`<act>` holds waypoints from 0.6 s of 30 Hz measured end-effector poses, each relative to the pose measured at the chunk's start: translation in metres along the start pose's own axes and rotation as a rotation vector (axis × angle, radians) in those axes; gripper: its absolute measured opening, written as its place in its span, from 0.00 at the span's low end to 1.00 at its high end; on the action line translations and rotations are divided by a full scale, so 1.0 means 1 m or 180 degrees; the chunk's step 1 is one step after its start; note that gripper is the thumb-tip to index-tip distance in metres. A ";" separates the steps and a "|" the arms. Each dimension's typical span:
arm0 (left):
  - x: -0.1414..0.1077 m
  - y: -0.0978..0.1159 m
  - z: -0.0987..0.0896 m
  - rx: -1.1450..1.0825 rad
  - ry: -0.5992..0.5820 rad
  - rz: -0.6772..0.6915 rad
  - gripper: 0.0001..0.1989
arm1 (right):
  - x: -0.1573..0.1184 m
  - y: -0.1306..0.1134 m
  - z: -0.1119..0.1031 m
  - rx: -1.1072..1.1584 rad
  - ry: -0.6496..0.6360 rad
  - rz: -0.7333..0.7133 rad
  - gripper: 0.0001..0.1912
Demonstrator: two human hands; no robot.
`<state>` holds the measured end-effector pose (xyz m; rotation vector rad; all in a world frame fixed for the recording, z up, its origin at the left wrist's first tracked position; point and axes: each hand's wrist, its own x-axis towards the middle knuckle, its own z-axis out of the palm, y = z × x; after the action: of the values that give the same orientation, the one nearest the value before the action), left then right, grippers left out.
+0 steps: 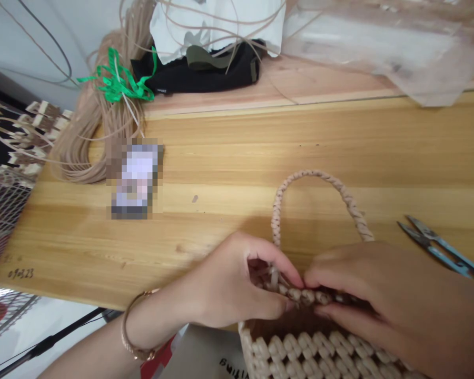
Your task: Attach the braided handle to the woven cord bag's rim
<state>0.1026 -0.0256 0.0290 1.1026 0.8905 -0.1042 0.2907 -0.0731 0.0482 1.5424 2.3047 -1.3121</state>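
Observation:
A beige woven bag (312, 350) stands at the lower right, its braided handle (312, 173) arching up over the wooden table. With thumb and fingers, my left hand (240, 284) pinches the bag's far rim. Close beside it, my right hand (383, 300) grips the same rim, its fingertips almost meeting those of the left. Between the hands a short stretch of knotted rim (304, 296) shows. The fingers hide the rest of that edge. A pair of blue-handled thread snips (438, 247) lies to the right, blades apart.
On the table (221, 158) a blurred-out phone (136, 179) lies at the left. Behind it sits a coil of beige cord (102, 121) with a green tie (118, 79). A black pouch (209, 73) and plastic wrapping (379, 47) lie at the back. A wire basket (8, 226) stands far left.

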 end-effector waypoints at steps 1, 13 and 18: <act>0.000 -0.001 0.000 0.0015 0.0004 0.0025 0.10 | 0.000 0.001 0.001 -0.0011 0.0018 -0.0005 0.07; -0.001 -0.002 0.000 0.0006 -0.0027 0.0009 0.10 | 0.002 -0.003 -0.004 -0.0067 0.0037 0.0007 0.07; 0.000 0.000 0.000 -0.0073 -0.0099 -0.0025 0.09 | 0.002 -0.004 -0.003 -0.0054 -0.0028 0.0039 0.07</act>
<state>0.1027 -0.0261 0.0289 1.0736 0.8662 -0.1171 0.2878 -0.0700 0.0511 1.5401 2.2913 -1.2903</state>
